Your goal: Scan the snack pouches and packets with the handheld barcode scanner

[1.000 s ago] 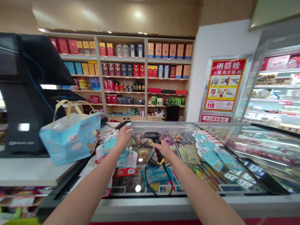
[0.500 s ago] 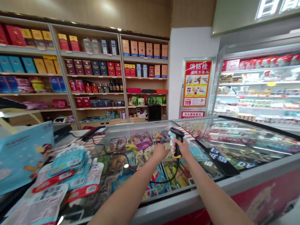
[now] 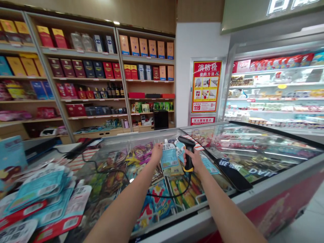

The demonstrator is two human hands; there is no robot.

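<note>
The right hand (image 3: 194, 161) has its grip closed around a black barcode scanner (image 3: 188, 167) with a yellow collar, the head pointing up and forward and a black cord (image 3: 167, 195) looping over the freezer's glass lid (image 3: 136, 136). The left hand (image 3: 157, 154) is raised just beside a blue-and-white spout pouch (image 3: 168, 158), its fingers (image 3: 159, 146) drawn narrow; whether they hold the pouch, I cannot tell. More pouches (image 3: 37, 192) lie piled at near left. Beyond stand wooden shelves (image 3: 149, 80) of boxed liquor and a red fire-hydrant poster (image 3: 206, 86).
</note>
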